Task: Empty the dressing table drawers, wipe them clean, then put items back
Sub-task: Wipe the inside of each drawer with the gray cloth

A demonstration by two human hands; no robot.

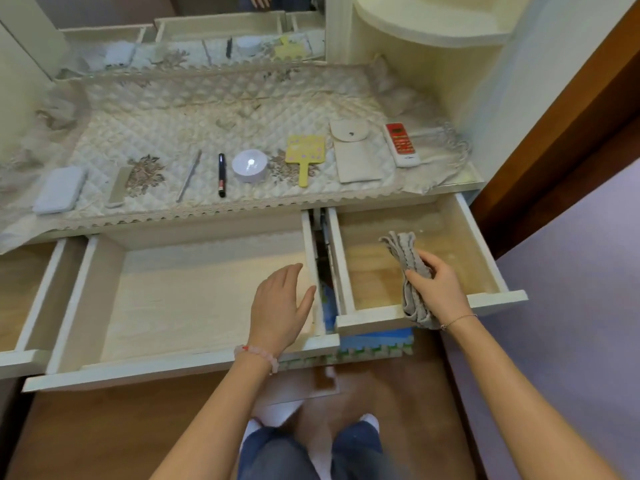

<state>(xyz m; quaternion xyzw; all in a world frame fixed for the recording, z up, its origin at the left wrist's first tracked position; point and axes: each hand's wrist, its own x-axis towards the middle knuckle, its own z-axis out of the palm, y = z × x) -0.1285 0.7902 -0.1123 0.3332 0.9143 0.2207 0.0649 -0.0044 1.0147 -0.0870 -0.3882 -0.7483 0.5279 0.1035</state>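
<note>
All three drawers stand pulled out and show nothing but bare wood. So the emptying looks done, and the wiping is the step in hand.

The right hand has its grip clenched round a folded grey cloth. It holds the cloth inside the right drawer, at about 3 o'clock in the view, with the cloth's lower end draped over the front rim. The left hand has its grip released, fingers straight. It sits low in the middle drawer at that drawer's 3 o'clock side, close to the wall. Whether it touches the wood cannot be told. The left drawer shows only in part, at 9 o'clock.

The things taken out lie in a row along the front of the desk, on its quilted cover at 12 o'clock from the drawers. From 9 o'clock toward 3 o'clock the row runs:
- a pale case
- a thin stick
- a black pen
- a round white jar
- a yellow hand mirror
- a beige pouch
- a red-and-white remote

I judge the task roughly at its middle. Which drawers are already wiped cannot be read from the wood. Left to do are the rest of the wiping and then returning every item on the desk to a drawer.
</note>
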